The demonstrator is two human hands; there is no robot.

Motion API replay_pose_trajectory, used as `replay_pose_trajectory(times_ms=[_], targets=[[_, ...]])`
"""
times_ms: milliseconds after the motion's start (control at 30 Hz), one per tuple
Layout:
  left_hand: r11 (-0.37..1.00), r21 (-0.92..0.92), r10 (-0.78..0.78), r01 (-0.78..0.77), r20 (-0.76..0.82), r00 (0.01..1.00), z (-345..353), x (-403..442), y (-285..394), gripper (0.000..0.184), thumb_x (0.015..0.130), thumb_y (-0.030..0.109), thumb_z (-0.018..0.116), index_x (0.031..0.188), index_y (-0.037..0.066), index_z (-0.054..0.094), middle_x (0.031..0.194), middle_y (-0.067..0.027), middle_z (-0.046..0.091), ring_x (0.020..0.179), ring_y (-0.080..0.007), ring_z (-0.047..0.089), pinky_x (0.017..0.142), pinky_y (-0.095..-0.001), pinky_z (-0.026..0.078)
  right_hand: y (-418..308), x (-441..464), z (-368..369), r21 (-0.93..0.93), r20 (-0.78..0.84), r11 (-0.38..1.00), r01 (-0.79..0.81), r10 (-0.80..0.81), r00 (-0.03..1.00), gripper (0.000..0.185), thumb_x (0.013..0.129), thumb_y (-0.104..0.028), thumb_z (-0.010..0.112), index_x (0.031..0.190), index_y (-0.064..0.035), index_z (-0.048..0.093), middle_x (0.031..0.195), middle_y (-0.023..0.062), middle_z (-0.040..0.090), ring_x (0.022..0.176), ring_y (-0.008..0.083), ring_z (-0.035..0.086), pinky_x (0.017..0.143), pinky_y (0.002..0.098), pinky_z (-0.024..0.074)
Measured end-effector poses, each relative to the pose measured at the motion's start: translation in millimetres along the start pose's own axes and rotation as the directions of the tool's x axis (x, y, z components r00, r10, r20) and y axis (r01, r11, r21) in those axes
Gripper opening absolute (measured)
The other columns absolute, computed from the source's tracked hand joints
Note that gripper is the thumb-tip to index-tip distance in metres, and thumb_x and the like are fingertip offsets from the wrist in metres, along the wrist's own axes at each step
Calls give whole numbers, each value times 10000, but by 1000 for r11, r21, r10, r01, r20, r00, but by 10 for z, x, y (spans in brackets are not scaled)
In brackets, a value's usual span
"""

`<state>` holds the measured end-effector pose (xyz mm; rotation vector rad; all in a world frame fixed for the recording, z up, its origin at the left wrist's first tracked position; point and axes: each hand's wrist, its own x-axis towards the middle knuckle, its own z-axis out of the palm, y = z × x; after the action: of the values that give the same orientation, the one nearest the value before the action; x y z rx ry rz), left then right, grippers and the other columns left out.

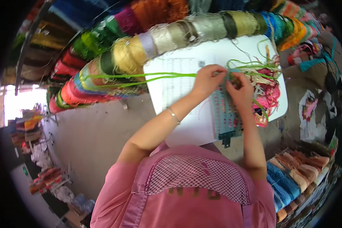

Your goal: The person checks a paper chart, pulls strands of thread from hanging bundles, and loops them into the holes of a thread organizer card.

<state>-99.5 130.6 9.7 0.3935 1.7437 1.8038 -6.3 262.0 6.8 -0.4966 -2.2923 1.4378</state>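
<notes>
Bright green yarn [159, 76] runs in strands from the yarn rack at the left to my hands over the white board [283, 108]. My left hand [209, 80] pinches the strands near the top of a dark grey strip with rows of small marks [225, 114]. Just right of it, my right hand [240, 88] has its fingers curled at the same strip; what they hold is too small to make out. Under the strip lies a printed sheet [182, 91]. Pink, red and cream yarn [268, 89] is heaped beside my right hand.
A long row of coloured yarn skeins [167, 38] arches behind the board. More skeins in blue and peach [285, 182] lie at the lower right. White plastic bags [311, 114] stand on the floor at the right, near another person [323, 68].
</notes>
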Motion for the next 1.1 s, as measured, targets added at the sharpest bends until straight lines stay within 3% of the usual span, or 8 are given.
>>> replay_pose_trajectory(times_ms=[400, 500, 567, 600, 733, 833, 900, 1100], targets=[[998, 15, -68, 68, 9, 998, -15, 8, -31, 181, 868, 64, 621, 997, -53, 672, 808, -85, 687, 628, -131, 642, 550, -252, 524, -9, -21, -17, 72, 29, 993, -95, 93, 995, 292, 786, -36, 725, 1065, -22, 639, 856, 2, 658, 688, 31, 543, 607, 183, 440], [779, -604, -170, 171, 58, 984, -64, -35, 1, 230, 862, 94, 598, 1043, -33, 660, 753, -86, 671, 561, -132, 608, 497, -254, 482, 92, 4, -54, -25, 46, 998, -66, 67, 997, 349, 774, -34, 730, 1103, -29, 612, 869, 15, 666, 673, 37, 531, 594, 195, 437], [713, -614, -197, 338, 286, 938, -136, -91, 126, 244, 871, 115, 570, 1062, -12, 651, 710, -82, 658, 533, -133, 587, 477, -266, 462, 117, -4, -33, -60, 28, 997, -40, 42, 999, 420, 756, -36, 740, 1144, -35, 577, 858, 16, 660, 651, 47, 509, 576, 209, 429], [678, -605, -201, 418, 394, 897, -161, -116, 205, 251, 875, 126, 557, 1072, -2, 647, 689, -81, 651, 518, -133, 576, 468, -273, 452, 63, -7, 1, -57, 0, 998, -30, 30, 1000, 463, 744, -38, 747, 1165, -38, 556, 843, 13, 651, 638, 55, 498, 567, 218, 424], [945, 263, -278, 193, 340, 898, 46, 9, 209, 206, 873, 216, 593, 974, 45, 648, 630, -71, 634, 506, -143, 574, 490, -286, 478, -47, -59, 65, -191, -58, 981, 43, -55, 997, 588, 687, -34, 764, 1209, -52, 495, 769, 4, 600, 593, 99, 454, 547, 255, 410], [921, 386, -193, 56, 326, 925, -13, 63, 182, 272, 839, 290, 674, 960, 47, 662, 682, -77, 644, 573, -140, 592, 556, -289, 497, -33, -62, 44, -264, -13, 958, 109, -116, 993, 587, 671, -45, 758, 1200, -53, 504, 730, 13, 561, 595, 124, 489, 569, 270, 435], [741, 530, 298, -412, 291, 909, -260, 122, -13, 325, 833, 343, 715, 936, 39, 665, 714, -62, 625, 651, -121, 574, 629, -296, 494, -76, -55, 39, -218, 24, 975, -27, 33, 999, 570, 680, -61, 751, 1198, -56, 512, 732, 22, 569, 602, 126, 514, 583, 278, 452], [952, 264, -178, 152, 75, 981, -1530, -91, 765, 333, 950, 388, 583, 759, 115, 577, 657, 54, 480, 569, -59, 406, 505, -231, 332, -40, -11, 38, -196, 55, 974, -114, 127, 990, 527, 690, -122, 760, 1167, -61, 544, 727, 24, 606, 607, 126, 552, 596, 290, 476]])
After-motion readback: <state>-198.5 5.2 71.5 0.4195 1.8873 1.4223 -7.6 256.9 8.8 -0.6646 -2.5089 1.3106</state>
